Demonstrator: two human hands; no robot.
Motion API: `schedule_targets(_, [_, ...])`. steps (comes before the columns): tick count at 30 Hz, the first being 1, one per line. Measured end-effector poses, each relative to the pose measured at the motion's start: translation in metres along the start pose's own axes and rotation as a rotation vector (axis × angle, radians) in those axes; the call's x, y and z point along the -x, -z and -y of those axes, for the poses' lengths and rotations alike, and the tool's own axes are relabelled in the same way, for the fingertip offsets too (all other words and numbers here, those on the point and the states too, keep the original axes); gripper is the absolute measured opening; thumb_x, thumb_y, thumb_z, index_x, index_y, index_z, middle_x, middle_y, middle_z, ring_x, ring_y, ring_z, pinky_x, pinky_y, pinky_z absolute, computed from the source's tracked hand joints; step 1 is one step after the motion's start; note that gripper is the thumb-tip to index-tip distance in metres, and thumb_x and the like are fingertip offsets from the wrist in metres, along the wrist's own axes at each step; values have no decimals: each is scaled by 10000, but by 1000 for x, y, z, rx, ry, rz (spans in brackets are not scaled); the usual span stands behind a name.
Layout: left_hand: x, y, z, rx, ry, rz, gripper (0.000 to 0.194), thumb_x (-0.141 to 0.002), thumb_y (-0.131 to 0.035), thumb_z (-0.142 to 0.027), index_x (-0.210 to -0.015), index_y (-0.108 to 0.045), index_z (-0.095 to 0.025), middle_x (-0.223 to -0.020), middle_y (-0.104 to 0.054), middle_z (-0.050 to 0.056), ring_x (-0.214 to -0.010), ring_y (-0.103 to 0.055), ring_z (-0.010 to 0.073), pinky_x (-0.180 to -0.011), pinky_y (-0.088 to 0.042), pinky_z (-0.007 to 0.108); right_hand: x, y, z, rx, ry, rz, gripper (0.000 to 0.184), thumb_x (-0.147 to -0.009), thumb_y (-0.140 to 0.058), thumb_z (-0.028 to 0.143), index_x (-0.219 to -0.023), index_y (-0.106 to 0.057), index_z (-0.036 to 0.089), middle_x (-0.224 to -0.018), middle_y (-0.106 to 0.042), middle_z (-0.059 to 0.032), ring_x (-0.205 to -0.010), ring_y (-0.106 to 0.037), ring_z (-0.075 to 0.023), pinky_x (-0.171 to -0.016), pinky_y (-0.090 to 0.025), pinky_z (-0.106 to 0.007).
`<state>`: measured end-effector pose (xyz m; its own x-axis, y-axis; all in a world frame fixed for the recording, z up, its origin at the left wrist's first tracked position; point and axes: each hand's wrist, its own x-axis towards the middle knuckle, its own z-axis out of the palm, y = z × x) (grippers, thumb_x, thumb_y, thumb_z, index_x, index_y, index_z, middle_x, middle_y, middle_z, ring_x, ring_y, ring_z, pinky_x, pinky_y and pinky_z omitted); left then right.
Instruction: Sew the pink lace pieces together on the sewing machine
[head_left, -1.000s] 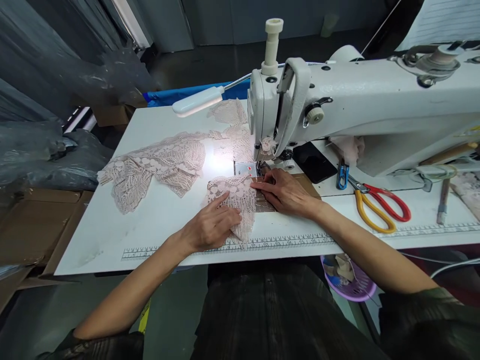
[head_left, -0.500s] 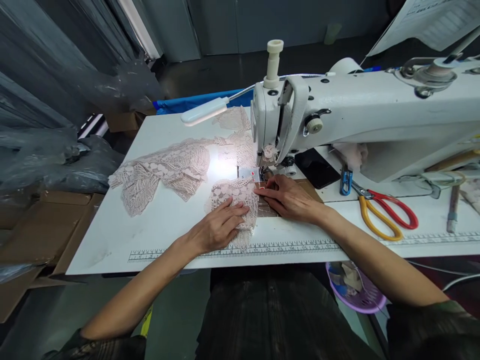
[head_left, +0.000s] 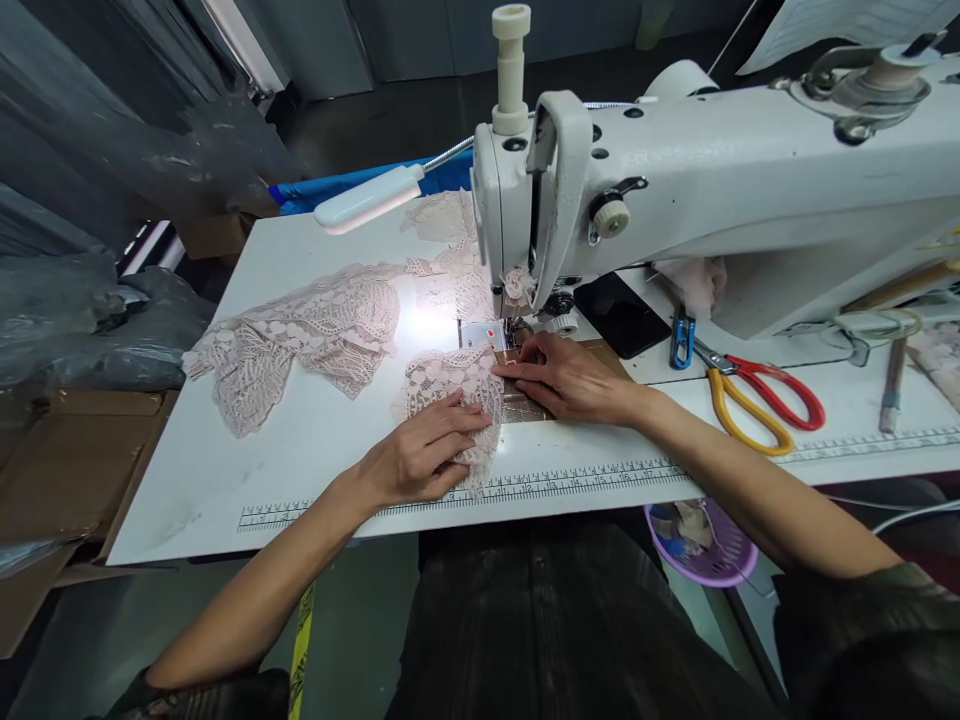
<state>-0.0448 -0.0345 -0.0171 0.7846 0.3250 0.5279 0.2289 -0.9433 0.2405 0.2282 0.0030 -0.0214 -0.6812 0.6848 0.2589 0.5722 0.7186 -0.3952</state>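
Lays the left hand (head_left: 420, 455) flatter on the lace panel (head_left: 450, 372) than a second ago, with fingers (head_left: 456, 424) less curled and closer together. Looks from a shifted angle, with the sewing machine (head_left: 712, 170) higher and farther left in view than half a second ago. Shows more of the yellow floor strip (head_left: 301, 650), down to the lower edge.

A lit gooseneck lamp (head_left: 369, 200) burns a white glare into the sewing table (head_left: 315, 440), midway between its far and near edges. Beyond the far edge, the floor (head_left: 405, 125) sinks into dimness. Wide-angle distortion stretches the sides.
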Motion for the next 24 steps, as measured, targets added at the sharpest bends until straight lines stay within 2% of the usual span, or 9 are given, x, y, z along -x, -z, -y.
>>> schedule_targets(6, [1,-1,-2,-128,-18,31,99,-841,-576,-88,-927,-578,-135,-1111,-718,174,-1126,-676,248,-1061,-529,473,0,-9,7,138,-59,-7,367,-1009,-402,349,-1294,-622,274,-1072,-562,-129,-956,-499,-243,-811,-451,-414])
schedule_targets(13, [2,-4,1,-66,-14,61,89,-864,-559,-93,-947,-567,-123,-1175,-697,187,-1211,-623,285,-1108,-454,541,6,-12,4,87,-49,-63,371,-1010,-409,360,-1315,-601,271,-1110,-552,-127,-1023,-500,-249,-857,-463,-429])
schedule_targets(20, [5,-5,2,-77,4,-13,115,-855,-575,-116,-965,-552,-141,-1126,-719,161,-1167,-654,264,-1099,-459,538,10,-11,8,15,-55,-120,374,-999,-429,291,-1322,-609,237,-1108,-563,-131,-1040,-522,-247,-897,-477,-452])
schedule_targets(24, [6,-5,2,-64,7,9,140,-865,-578,-117,-1001,-563,-147,-1149,-715,150,-1190,-639,258,-1125,-430,525,15,-7,15,-43,-41,-67,372,-990,-449,274,-1322,-615,290,-1138,-572,-112,-1095,-529,-247,-931,-455,-466])
